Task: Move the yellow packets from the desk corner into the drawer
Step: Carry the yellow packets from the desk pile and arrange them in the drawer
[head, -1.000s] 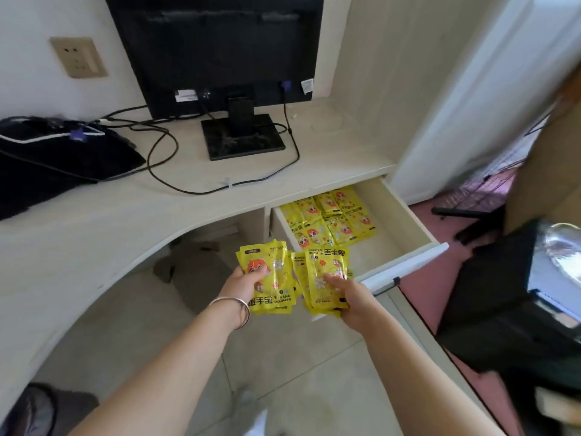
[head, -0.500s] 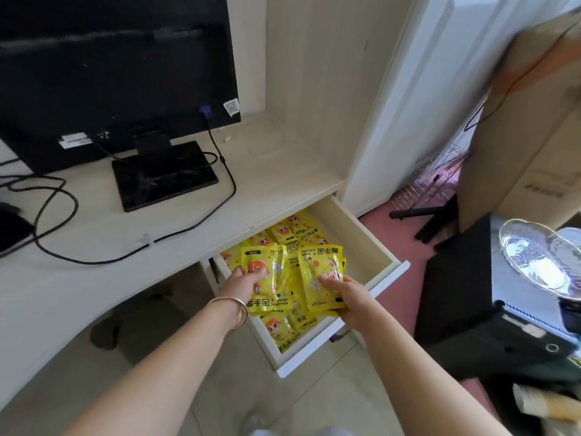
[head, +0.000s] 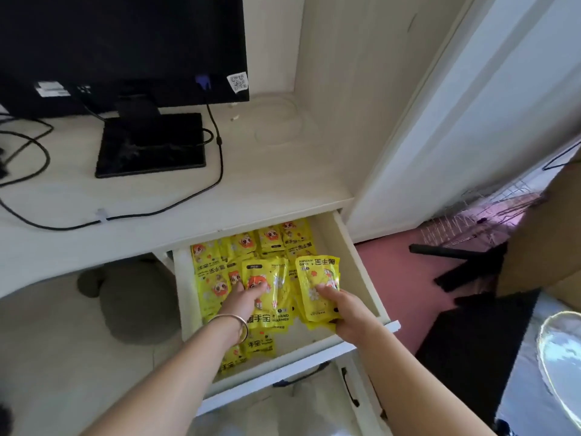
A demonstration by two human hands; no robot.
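Head view: both hands, left hand [head: 243, 298] and right hand [head: 347, 309], are gripping yellow packets [head: 270, 294] over the open drawer [head: 361, 269] at six o'clock; desk corner [head: 314, 184] is looking cleared, release remaining.

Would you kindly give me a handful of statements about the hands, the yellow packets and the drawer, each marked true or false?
1. The drawer is pulled open. True.
2. The left hand is empty. False: it grips a bunch of yellow packets over the drawer.
3. The right hand holds a second bunch of packets. True.
4. The drawer has nothing lying in it. False: loose packets already cover much of its bottom.
5. A bangle sits on the left wrist. True.
6. A heap of yellow packets lies on the desk beside the monitor stand. False: no packets show on the desk.
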